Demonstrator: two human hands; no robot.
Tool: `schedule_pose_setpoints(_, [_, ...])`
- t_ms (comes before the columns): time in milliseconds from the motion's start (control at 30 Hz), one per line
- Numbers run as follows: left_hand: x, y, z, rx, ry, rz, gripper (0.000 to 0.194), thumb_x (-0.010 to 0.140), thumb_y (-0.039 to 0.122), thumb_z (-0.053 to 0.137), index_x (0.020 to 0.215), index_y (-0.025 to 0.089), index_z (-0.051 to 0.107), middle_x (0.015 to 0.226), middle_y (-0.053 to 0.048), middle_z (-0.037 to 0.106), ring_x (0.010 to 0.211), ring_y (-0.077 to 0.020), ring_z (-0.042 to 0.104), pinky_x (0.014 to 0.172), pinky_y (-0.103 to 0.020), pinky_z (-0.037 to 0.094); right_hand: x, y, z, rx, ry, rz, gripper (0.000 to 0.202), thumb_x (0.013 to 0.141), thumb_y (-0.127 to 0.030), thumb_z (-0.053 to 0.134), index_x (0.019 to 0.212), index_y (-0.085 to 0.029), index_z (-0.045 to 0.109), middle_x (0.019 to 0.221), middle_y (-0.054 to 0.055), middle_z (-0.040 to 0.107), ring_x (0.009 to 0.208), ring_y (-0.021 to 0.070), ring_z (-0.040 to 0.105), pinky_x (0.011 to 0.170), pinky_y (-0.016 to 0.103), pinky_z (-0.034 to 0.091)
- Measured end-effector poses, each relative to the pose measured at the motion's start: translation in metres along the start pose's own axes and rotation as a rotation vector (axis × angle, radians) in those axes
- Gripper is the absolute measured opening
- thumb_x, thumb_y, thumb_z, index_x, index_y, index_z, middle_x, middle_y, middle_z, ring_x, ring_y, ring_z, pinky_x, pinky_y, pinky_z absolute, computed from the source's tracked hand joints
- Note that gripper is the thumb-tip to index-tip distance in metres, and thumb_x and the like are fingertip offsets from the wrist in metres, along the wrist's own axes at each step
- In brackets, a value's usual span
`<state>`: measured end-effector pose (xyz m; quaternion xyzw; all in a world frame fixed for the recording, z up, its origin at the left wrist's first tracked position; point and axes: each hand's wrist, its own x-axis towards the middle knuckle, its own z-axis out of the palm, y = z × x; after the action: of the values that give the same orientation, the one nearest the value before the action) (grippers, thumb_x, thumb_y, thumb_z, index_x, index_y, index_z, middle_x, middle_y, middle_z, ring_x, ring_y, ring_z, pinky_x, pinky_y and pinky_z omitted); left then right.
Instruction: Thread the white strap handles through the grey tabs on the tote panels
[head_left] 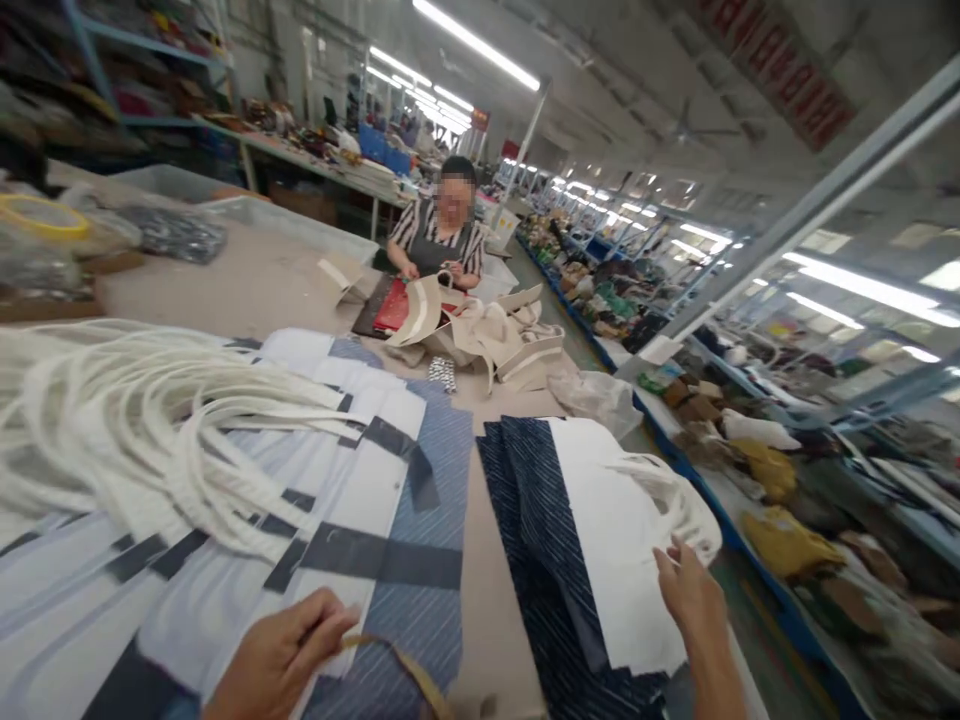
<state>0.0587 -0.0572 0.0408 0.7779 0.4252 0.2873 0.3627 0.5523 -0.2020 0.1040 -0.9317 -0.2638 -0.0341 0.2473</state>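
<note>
My left hand (289, 650) is closed, its thumb and fingers pinching the end of a tan strap (416, 672) over the left stack. That stack holds blue and white fabric panels (427, 450) with dark strips and many looped white handles (172, 410). To the right, my right hand (686, 580) has its thumb and fingers close together at the edge of the white cord handles (667, 490). These lie on a pile of navy striped and white panels (607, 540). Whether the fingertips grip a cord is too small to tell.
Across the table (255, 270), a person (442, 230) works beside beige fabric pieces (480, 335). A clear plastic bag (596, 395) lies beyond the right pile. A metal post (795, 215) slants at right above racks of goods. A yellow tape roll (41, 215) is far left.
</note>
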Motion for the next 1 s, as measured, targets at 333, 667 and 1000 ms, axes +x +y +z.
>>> schedule_pose_setpoints(333, [0.009, 0.022, -0.02, 0.367, 0.171, 0.528, 0.042, 0.099, 0.048, 0.047, 0.067, 0.021, 0.048, 0.06, 0.002, 0.052, 0.055, -0.0135, 0.051, 0.054, -0.026, 0.037, -0.193, -0.207, 0.06, 0.651, -0.758, -0.858, 0.023, 0.087, -0.018, 0.059, 0.108, -0.021, 0.068, 0.09, 0.004, 0.071, 0.08, 0.0155, 0.065, 0.076, 0.026, 0.052])
schedule_pose_setpoints(667, [0.005, 0.009, -0.039, 0.333, 0.199, 0.478, 0.038, 0.103, 0.044, 0.042, 0.071, 0.023, 0.048, 0.058, 0.006, 0.055, 0.048, -0.0099, 0.057, 0.046, -0.024, 0.037, -0.232, -0.24, 0.1, 0.592, -0.597, -1.236, 0.014, 0.081, -0.011, 0.056, 0.085, -0.023, 0.063, 0.073, -0.001, 0.068, 0.067, 0.0147, 0.064, 0.06, 0.024, 0.046])
schedule_pose_setpoints(1000, [0.006, -0.024, -0.047, 0.253, 0.051, 0.408, 0.032, 0.101, 0.023, 0.04, 0.072, 0.024, 0.053, 0.062, 0.004, 0.058, 0.054, -0.0124, 0.06, 0.052, -0.024, 0.041, -0.264, -0.261, 0.133, 0.714, -0.667, -0.722, 0.016, 0.067, -0.009, 0.057, 0.066, -0.022, 0.067, 0.059, -0.003, 0.067, 0.051, 0.0111, 0.06, 0.051, 0.018, 0.044])
